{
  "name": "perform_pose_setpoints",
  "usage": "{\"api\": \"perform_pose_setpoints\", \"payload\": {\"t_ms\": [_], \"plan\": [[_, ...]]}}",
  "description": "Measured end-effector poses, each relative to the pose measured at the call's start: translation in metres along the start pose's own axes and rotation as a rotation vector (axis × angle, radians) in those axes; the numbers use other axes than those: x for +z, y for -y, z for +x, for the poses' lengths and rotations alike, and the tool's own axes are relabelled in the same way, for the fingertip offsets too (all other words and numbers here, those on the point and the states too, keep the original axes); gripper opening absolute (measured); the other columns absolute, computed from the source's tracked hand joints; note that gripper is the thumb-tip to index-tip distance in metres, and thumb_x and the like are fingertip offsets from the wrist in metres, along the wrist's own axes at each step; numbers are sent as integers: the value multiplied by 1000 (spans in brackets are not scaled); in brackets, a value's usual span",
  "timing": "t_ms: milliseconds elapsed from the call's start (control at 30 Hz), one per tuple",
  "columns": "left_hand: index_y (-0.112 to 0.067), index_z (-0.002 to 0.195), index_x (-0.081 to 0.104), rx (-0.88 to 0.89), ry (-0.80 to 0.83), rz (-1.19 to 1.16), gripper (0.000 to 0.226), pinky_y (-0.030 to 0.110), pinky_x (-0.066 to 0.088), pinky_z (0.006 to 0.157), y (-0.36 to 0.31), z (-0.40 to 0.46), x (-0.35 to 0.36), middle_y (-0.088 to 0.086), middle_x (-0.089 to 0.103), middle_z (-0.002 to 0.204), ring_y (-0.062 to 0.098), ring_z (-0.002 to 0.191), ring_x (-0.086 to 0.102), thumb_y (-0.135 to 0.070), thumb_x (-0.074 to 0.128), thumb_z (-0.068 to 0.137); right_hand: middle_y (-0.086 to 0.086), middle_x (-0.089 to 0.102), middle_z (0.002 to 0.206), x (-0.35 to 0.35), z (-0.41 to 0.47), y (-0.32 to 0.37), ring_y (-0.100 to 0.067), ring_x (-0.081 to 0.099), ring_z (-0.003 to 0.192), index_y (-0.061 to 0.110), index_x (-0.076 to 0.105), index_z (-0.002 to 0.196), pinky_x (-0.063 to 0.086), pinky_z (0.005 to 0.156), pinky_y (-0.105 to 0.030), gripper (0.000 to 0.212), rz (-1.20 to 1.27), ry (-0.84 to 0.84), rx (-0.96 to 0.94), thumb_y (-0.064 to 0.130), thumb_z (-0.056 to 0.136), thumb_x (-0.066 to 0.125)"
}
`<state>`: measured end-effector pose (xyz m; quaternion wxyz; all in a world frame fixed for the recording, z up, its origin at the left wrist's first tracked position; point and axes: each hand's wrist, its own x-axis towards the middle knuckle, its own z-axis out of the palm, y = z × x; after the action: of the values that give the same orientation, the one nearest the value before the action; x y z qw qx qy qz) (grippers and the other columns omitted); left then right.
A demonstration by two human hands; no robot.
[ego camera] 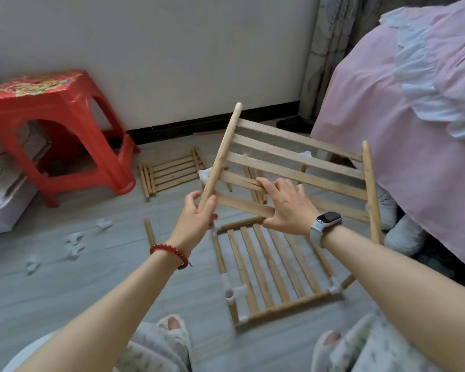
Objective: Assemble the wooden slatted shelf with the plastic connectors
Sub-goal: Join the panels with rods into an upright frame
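Observation:
I hold a wooden slatted panel (298, 162) tilted in the air above the floor. My left hand (198, 218) grips the lower end of its left round rail. My right hand (285, 205) holds the nearest slats, thumb under the lowest one. Below on the floor lies a second slatted shelf (271, 267) with white plastic connectors (232, 289) at its corners. A third slatted panel (172, 171) lies farther back. A loose wooden rod (149, 232) lies left of the shelf. Several loose white connectors (74, 245) are scattered on the floor at the left.
A red plastic stool (57, 130) stands at the back left beside the wall. A bed with a pink cover (403, 130) fills the right side, with white shoes (403, 232) under its edge. My slippered feet (172, 331) are at the bottom.

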<state>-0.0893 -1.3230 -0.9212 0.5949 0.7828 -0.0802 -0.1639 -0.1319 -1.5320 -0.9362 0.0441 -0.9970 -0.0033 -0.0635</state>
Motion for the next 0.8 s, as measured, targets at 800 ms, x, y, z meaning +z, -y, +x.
{"api": "perform_pose_setpoints", "payload": {"t_ms": [800], "plan": [[-15,118,39,-241,132,465,40,21,38,60,107,-26,-15,-3,46,84,9,72,46,-17,61,85,-2,37,104,50,-16,6,-21,38,97,26,15,145,33,86,-39,77,-177,189,-48,46,82,55]]}}
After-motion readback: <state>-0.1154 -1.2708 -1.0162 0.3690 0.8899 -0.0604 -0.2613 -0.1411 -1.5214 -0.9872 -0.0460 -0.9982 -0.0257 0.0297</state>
